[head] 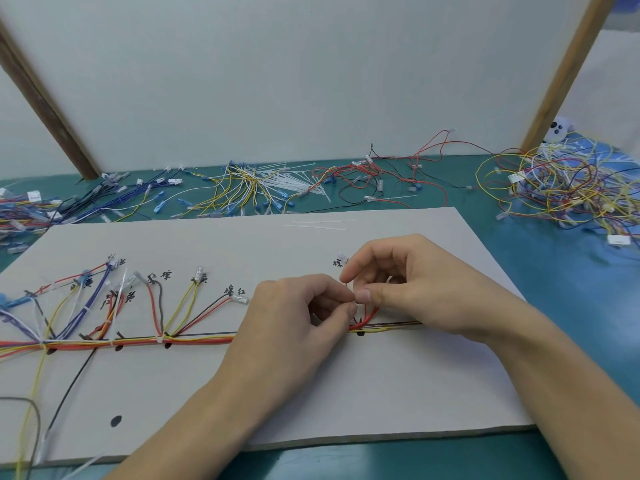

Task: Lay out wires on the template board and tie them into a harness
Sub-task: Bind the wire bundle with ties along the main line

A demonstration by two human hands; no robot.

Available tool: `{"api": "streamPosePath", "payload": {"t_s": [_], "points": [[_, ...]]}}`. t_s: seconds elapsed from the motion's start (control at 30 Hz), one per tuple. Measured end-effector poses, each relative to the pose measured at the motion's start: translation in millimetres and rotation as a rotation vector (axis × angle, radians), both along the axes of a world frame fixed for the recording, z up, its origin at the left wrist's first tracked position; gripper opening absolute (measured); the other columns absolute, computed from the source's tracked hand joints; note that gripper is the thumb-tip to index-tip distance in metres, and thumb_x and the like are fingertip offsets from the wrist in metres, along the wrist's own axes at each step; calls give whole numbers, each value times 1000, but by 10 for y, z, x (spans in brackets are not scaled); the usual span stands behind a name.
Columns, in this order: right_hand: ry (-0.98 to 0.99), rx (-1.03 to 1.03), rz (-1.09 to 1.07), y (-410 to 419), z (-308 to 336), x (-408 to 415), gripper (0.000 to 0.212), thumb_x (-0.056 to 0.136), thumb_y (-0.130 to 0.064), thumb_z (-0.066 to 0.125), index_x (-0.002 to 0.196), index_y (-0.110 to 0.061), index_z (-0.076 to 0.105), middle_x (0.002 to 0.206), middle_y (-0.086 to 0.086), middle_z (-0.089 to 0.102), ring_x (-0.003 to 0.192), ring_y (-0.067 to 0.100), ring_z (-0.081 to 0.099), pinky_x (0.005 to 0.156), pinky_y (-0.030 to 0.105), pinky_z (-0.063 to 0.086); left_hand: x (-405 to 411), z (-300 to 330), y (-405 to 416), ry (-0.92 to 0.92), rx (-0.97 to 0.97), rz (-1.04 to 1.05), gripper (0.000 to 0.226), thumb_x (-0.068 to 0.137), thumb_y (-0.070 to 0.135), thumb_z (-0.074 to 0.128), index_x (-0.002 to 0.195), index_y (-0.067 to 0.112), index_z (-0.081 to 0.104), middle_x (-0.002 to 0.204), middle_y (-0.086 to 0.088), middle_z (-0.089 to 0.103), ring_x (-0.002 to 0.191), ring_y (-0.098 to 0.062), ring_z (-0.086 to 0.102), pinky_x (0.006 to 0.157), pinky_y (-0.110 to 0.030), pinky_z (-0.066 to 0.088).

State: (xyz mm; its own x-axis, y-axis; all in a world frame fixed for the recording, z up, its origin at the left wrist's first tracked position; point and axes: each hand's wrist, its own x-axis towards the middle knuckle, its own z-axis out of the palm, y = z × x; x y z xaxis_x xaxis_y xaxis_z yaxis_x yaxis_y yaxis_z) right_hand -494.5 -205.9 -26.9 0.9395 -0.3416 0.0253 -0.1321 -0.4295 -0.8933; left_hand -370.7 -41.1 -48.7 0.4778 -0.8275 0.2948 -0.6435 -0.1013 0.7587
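Observation:
A white template board (346, 393) lies on the teal table, marked with black lines, dots and handwritten labels. A bundle of red, yellow, black and white wires (138, 341) runs along its main line, with branches fanning up to the labels and white ties at several junctions. My left hand (294, 317) and my right hand (408, 282) meet at the bundle's right part. Both pinch a thin cable tie (349, 292) just above the red wires (367, 318). The tie itself is mostly hidden by my fingers.
Two loose white cable ties (322, 225) lie on the board's far edge. Behind the board are piles of blue and yellow wires (239, 188), a heap of white cable ties (294, 181), red and black wires (381, 174), and a tangled heap (561, 188) at the right.

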Motion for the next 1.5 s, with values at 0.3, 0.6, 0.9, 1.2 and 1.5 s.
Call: {"api": "streamPosePath", "payload": {"t_s": [0.3,0.6,0.9,1.2,1.5], "points": [[-60,0,-59,30,13,10,27,89,2,69,96,-24,73,78,-5,69,67,6,56,64,18,46,-1,53,-4,17,27,-34,12,86,17,76,79,27,76,68,18,70,62,-1,61,58,-7,40],[-99,-24,-43,4,51,-14,18,89,-2,74,94,-20,75,81,-5,73,70,6,60,67,22,50,-6,35,-16,54,31,-13,8,89,32,74,83,30,77,70,18,70,58,-1,56,56,-10,39],[-77,-27,-22,28,73,-23,15,89,-4,75,91,-19,75,80,2,74,68,3,59,63,16,46,20,49,-23,80,69,-46,13,90,31,75,78,30,80,65,15,70,54,0,49,52,-12,36],[-114,-20,-82,55,63,3,22,88,2,73,82,-19,70,75,-5,67,66,7,55,62,16,46,34,38,-55,70,116,-30,9,88,30,79,79,29,81,70,22,71,60,3,58,56,-9,38],[-135,49,-140,18,55,2,16,89,-4,76,87,-20,73,79,-4,74,70,6,60,63,19,49,0,21,-54,-1,128,-11,13,90,32,73,79,30,79,76,19,69,70,-1,62,60,-10,39]]}}
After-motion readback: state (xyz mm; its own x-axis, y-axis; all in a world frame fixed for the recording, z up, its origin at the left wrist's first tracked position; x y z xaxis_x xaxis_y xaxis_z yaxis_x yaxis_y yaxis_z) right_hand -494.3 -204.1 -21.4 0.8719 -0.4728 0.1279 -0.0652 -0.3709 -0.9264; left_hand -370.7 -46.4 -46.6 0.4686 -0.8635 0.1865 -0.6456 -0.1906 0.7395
